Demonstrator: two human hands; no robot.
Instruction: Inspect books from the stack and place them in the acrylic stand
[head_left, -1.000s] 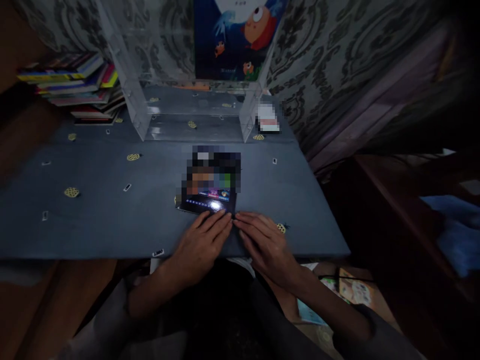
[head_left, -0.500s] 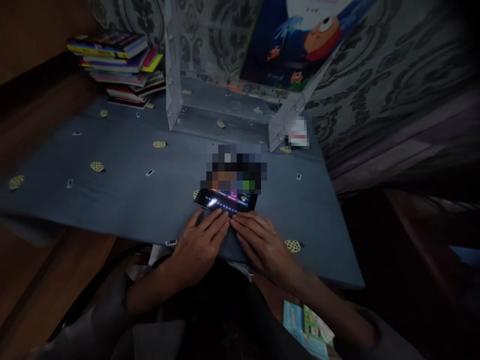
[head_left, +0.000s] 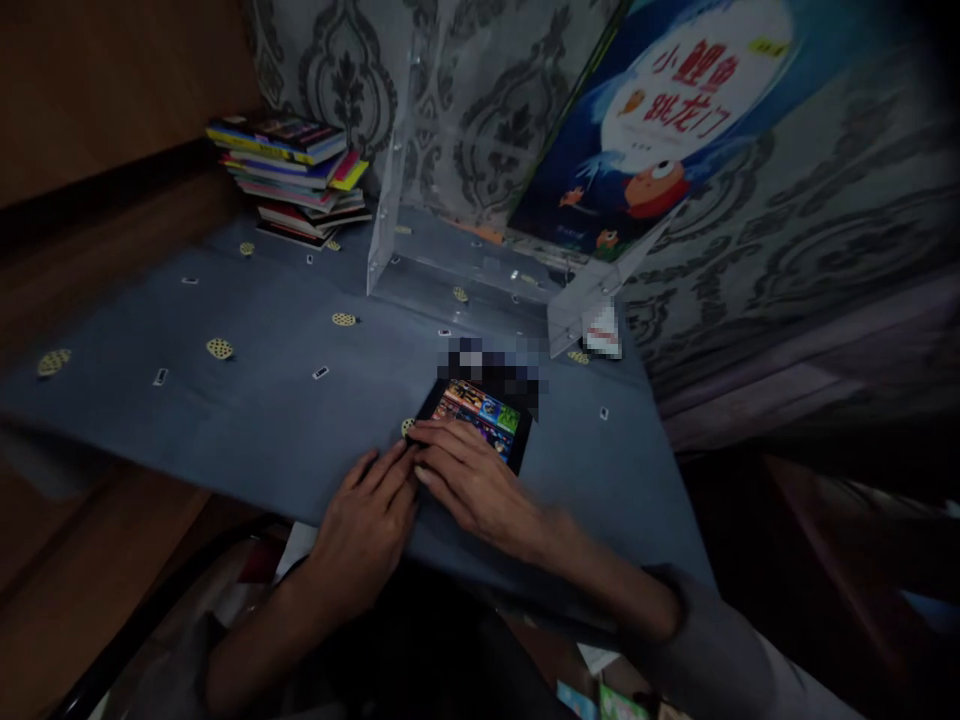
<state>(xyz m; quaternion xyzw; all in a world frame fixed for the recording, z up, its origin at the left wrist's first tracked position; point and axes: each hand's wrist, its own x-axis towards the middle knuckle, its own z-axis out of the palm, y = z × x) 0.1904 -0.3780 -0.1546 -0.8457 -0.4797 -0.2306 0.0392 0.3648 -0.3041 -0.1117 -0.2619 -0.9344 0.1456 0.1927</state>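
A flat black tablet-like thing (head_left: 491, 410) with a grid of small colourful pictures lies on the patterned blue-grey cloth, and blurred blocks hide its far end. My right hand (head_left: 484, 490) reaches across its near left part, fingers stretched out close together and covering that corner. Beside it, my left hand (head_left: 367, 520) rests on the cloth near the table's front edge, fingers extended and slightly apart. The fingertips of both hands meet or nearly meet at the near left corner. I see nothing gripped in either hand.
Behind stands a clear acrylic stand (head_left: 461, 305) with a blue fish picture book (head_left: 600, 170) leaning in it. A stack of books (head_left: 289, 175) sits at the back left. A small pixelated white item (head_left: 602, 332) stands by the stand's right side. Below the table are colourful packets (head_left: 619, 703).
My right hand has moved left over the tablet-like thing and now covers its near left part. Both hands have shifted left in view. The camera view has tilted up, showing more of the picture book.
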